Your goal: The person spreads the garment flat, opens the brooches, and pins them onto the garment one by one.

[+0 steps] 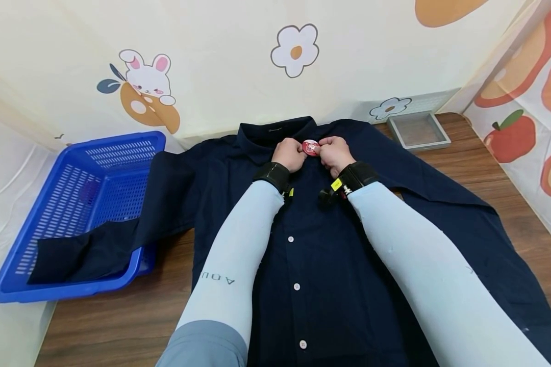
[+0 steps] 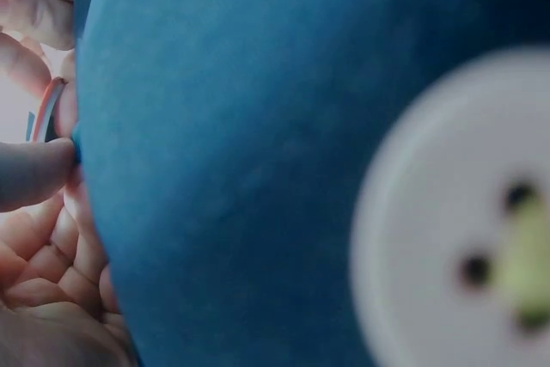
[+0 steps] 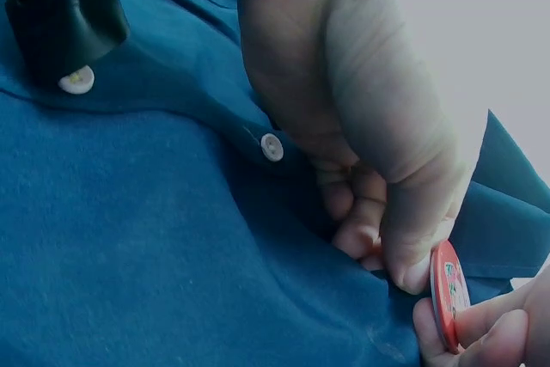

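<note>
A dark navy button-up shirt lies spread with its collar at the back. Just below the collar is a round red badge, tilted on edge in the right wrist view. My right hand pinches the badge between thumb and fingers at its right side. On the badge's other side, my left hand has its thumb and curled fingers gripping the shirt cloth, thumb tip right at the badge's rim. The back of the badge is mostly hidden by fingers. A white shirt button fills part of the left wrist view.
At left stands a blue plastic basket, with one shirt sleeve draped into it. A shallow grey tray sits at the back right of the wooden table. A patterned cloth wall rises close behind the collar.
</note>
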`<state>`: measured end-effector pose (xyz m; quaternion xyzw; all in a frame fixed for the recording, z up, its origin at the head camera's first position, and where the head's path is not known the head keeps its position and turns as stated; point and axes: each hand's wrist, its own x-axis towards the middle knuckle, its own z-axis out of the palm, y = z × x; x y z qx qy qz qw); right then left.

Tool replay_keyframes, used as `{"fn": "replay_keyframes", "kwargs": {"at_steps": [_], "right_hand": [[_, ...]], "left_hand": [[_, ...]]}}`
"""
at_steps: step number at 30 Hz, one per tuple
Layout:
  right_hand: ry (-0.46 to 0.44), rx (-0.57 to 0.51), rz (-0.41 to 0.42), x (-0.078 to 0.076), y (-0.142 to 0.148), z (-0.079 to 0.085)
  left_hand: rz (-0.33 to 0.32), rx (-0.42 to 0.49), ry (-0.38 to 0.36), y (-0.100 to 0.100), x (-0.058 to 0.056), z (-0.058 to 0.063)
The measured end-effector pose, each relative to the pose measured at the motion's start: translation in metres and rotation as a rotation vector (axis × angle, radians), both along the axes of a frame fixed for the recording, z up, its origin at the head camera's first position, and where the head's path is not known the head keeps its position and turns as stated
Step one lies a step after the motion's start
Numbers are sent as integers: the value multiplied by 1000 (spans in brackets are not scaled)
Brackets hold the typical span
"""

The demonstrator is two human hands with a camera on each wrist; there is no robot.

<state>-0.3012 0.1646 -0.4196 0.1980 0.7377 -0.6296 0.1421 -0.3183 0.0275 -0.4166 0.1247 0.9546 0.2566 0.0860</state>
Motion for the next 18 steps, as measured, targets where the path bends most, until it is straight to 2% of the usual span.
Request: {"fn": "replay_keyframes", "kwargs": {"at_steps": [11, 18], "right_hand": [[-35, 34, 14, 4, -4, 3], [-32, -3, -47, 7, -3, 2]], "left_hand": [[1, 54, -46, -5, 0, 0], [-18, 77, -80, -6, -1, -2]]}}
